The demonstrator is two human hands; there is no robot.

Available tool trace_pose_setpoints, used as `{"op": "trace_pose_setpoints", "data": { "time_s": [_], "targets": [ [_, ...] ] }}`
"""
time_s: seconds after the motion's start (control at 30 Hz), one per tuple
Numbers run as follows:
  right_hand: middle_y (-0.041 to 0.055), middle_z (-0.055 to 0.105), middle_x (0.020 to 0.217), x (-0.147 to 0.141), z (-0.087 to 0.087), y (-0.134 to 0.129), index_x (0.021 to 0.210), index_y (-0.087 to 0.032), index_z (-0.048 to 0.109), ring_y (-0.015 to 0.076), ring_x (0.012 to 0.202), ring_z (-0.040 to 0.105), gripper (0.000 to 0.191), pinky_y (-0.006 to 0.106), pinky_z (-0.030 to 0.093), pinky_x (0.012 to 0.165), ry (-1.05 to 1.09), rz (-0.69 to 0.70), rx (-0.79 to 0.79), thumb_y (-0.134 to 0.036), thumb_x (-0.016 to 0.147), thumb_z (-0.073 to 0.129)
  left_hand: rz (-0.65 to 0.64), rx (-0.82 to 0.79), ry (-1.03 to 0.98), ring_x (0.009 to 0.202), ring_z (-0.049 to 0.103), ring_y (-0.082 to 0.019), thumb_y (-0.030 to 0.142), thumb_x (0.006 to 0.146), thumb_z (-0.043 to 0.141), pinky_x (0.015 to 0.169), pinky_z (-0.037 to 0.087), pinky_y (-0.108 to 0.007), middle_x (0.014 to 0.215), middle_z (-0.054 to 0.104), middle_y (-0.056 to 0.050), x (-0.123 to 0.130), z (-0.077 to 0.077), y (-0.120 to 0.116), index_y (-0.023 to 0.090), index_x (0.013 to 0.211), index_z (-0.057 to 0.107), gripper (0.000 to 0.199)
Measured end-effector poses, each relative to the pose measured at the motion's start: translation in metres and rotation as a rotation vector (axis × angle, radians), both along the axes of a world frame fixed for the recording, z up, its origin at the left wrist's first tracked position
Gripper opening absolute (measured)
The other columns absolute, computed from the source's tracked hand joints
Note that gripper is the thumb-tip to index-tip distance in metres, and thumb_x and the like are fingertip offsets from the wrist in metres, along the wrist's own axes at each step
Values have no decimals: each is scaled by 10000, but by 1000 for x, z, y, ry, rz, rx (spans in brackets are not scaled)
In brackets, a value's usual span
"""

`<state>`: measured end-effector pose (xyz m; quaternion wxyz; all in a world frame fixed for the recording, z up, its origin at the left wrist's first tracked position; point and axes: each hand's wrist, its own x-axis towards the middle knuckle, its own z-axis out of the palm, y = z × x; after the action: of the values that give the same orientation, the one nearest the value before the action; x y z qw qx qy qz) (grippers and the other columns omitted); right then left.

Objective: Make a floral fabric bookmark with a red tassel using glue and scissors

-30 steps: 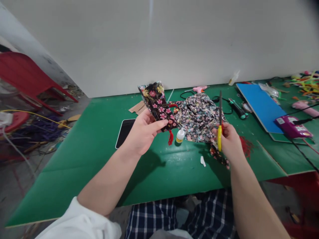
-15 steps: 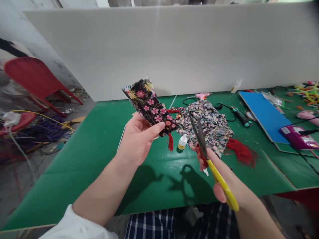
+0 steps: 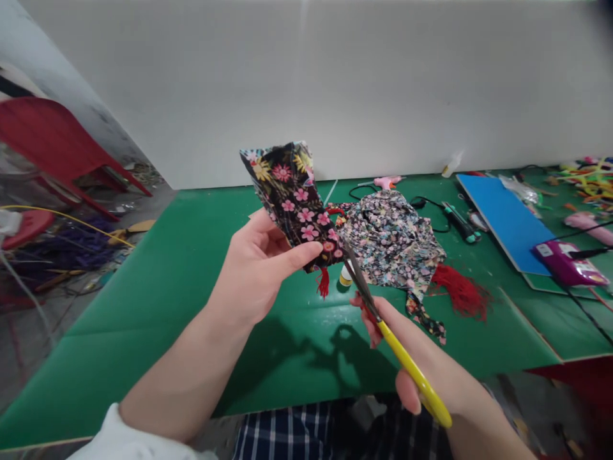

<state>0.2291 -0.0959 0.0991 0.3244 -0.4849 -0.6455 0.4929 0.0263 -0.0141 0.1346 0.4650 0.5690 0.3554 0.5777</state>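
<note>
A black floral fabric pouch (image 3: 300, 204) is pinched in my left hand (image 3: 261, 268), thumb in front and fingers behind, above the green table. Its top end gapes, and a short red tassel (image 3: 323, 283) dangles from the lower end. Gripped in my right hand (image 3: 397, 345) is a pair of scissors (image 3: 412, 367) with yellow and red handles. The blades reach the pouch's lower right corner and look nearly closed there. Whether they touch the cloth I cannot tell. Behind the blades a small white bottle with a yellow label (image 3: 345, 275) is partly hidden.
Crumpled floral fabric (image 3: 390, 239) lies behind my right hand, beside red threads (image 3: 462, 291). Farther right are a blue board (image 3: 502, 217), a purple device (image 3: 569, 262) and a teal-handled tool (image 3: 460, 222). A pink glue gun (image 3: 387, 183) rests near the white partition (image 3: 306, 96).
The scissors have moved left to the pouch's lower corner, and their blades have come together. The pouch has turned slightly upright. The view has tilted down a little.
</note>
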Motion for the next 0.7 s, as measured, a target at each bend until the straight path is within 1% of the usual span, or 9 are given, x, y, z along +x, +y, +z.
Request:
{"op": "trace_pose_setpoints", "data": {
  "time_s": [0.1,0.27,0.33,0.43,0.53,0.6,0.7],
  "targets": [
    [42,641,937,2,-3,2,1232,-324,514,287,906,601,674,363,525,728,98,38,-42,-485,603,695,-12,5,-5,892,663,-187,208,658,752,784,573,-297,949,685,11,2,-3,1,218,911,635,280],
    [52,648,982,4,-8,0,1235,-296,518,278,848,607,729,344,527,657,139,38,-97,-552,578,701,-42,-46,-17,860,669,-187,209,638,764,776,574,-299,923,693,1,6,-4,0,205,934,635,323],
    [54,643,994,3,-9,-1,1225,-293,527,272,841,603,722,345,523,668,138,34,-103,-583,583,687,-48,-70,-17,846,671,-190,223,626,770,762,578,-300,913,696,0,7,-4,-1,207,953,631,355],
    [51,631,1003,2,-8,-2,1220,-306,524,263,844,590,696,345,513,691,151,27,-111,-612,609,656,-72,-83,-26,841,672,-190,214,629,764,753,577,-303,916,697,9,9,-4,-1,226,982,622,380],
    [51,611,998,2,-8,-4,1229,-305,504,253,842,569,669,331,497,684,167,27,-119,-638,658,603,-99,-78,-46,856,670,-186,174,639,753,762,570,-304,925,694,21,10,-5,-1,241,1011,607,406],
    [53,594,1003,2,-10,-4,1237,-286,491,246,856,549,658,328,483,700,166,48,-116,-647,691,567,-103,-79,-50,861,670,-187,162,640,751,762,570,-304,928,693,19,11,-7,0,237,1024,600,420],
    [58,565,1012,3,-16,-3,1258,-242,462,225,866,520,644,328,460,750,163,82,-110,-612,738,547,-101,-89,-48,855,671,-189,168,638,755,750,571,-297,933,692,8,12,-7,-1,223,1037,597,433]
  ]
}}
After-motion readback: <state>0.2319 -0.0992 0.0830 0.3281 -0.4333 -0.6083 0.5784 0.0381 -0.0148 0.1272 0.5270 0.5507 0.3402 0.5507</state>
